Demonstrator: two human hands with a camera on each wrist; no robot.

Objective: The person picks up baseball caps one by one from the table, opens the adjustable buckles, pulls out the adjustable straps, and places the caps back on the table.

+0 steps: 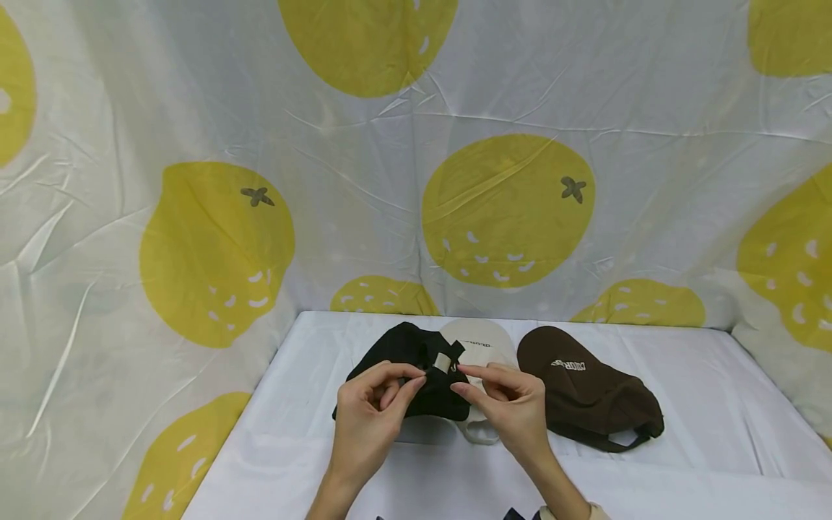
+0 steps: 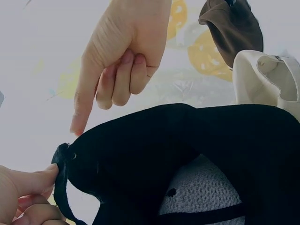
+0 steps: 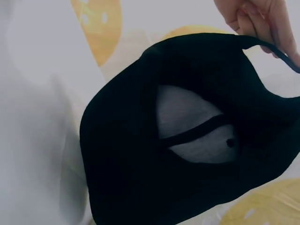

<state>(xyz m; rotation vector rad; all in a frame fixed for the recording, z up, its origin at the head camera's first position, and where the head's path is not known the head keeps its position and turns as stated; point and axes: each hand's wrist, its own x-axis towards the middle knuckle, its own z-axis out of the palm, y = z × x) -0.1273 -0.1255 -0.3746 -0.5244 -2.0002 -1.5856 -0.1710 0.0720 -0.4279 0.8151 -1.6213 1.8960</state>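
A black cap (image 1: 396,354) is held up between both hands, its inside opening (image 2: 201,187) facing the left wrist camera. My left hand (image 1: 373,415) pinches the black back strap (image 2: 61,187) between thumb and index finger. On the cap's other side, my right hand (image 1: 503,404) has thumb and index fingertips at the strap end, with black fabric between them. Its other fingers are curled in. The index finger (image 2: 84,101) stretches down to the cap's edge beside a small eyelet. A pale label (image 1: 443,362) shows inside the cap. My right hand is out of the right wrist view.
Behind the black cap, a cream cap (image 1: 484,336) with dark lettering lies partly hidden on the white-covered table (image 1: 702,404). A brown cap (image 1: 585,390) with white lettering lies to the right. A lemon-printed curtain (image 1: 357,195) hangs around the back and sides.
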